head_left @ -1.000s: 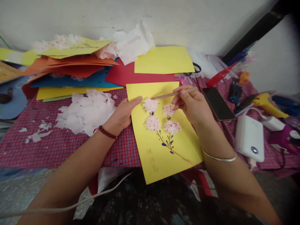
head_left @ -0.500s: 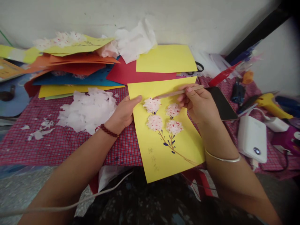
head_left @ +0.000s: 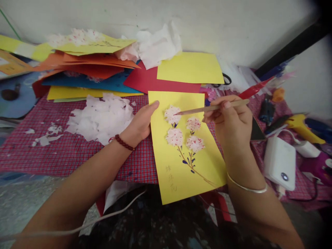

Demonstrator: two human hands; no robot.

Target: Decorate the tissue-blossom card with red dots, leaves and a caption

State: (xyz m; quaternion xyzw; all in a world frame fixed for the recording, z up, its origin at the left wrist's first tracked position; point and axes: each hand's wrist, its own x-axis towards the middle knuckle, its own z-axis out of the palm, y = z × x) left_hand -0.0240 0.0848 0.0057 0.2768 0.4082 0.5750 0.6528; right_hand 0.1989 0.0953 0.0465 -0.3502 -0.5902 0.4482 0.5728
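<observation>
My left hand [head_left: 144,121] grips the left edge of a yellow paper sheet [head_left: 166,155], thumb on top and fingers mostly hidden behind it. On the sheet are several round white paper flowers [head_left: 174,137] with red specks, drawn brown stems, dark blue leaves and handwriting at the lower left. My right hand [head_left: 230,117] is closed around a slim wooden pencil [head_left: 204,109]. Its reddish pointed tip lies at the right side of the upper left flower [head_left: 171,114]; whether it touches cannot be told.
White paper scraps [head_left: 101,117] are heaped on the checked cloth [head_left: 141,166] at left. Behind lie stacked coloured sheets [head_left: 90,83], crumpled tissue [head_left: 160,46] and black-handled scissors [head_left: 227,79]. At right are a white power bank [head_left: 280,162] and a yellow glue gun [head_left: 302,128].
The right hand has shifted right and slightly down. The pencil tip has moved from the flower's top to its right side. The sheet's upper part has shifted slightly in view; the left hand still holds it.
</observation>
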